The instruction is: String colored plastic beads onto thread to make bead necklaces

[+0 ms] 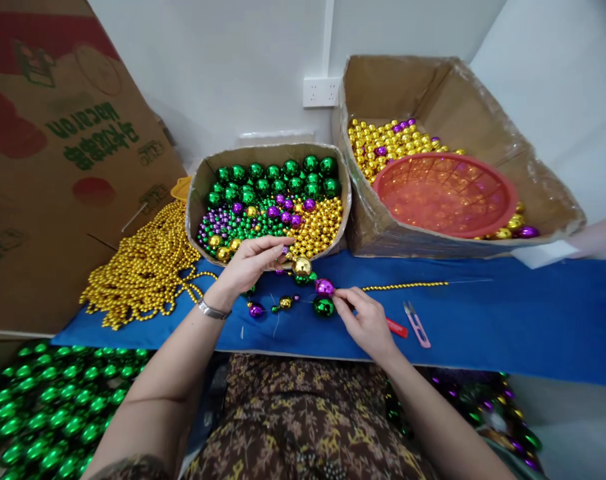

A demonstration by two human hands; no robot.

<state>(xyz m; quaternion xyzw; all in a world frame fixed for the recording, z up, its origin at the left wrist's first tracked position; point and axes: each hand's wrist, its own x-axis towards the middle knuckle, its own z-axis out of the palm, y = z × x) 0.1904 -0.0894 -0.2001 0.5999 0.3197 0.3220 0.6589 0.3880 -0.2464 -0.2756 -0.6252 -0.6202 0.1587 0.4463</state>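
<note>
My left hand [253,263] is closed in a pinch on a small purple bead [285,251] at the front rim of the bead box. Below its fingertips hangs a shiny gold bead [303,267]. The fingers of my right hand [365,321] are pinched at the edge of a larger purple bead [325,287]. Just under that bead is a big green bead [324,307]. On the blue cloth between my hands lies more of a bead strand, with a gold bead [285,303] and a purple bead [255,310]. Thin thread ends stick out near them.
Behind my hands stands a cardboard box [195,200] of sorted beads. A larger box [367,233] holds gold beads and a red basket [445,227]. Gold bead chains [143,260] are heaped left. Thread snips [417,325] and a red tool [397,328] lie right.
</note>
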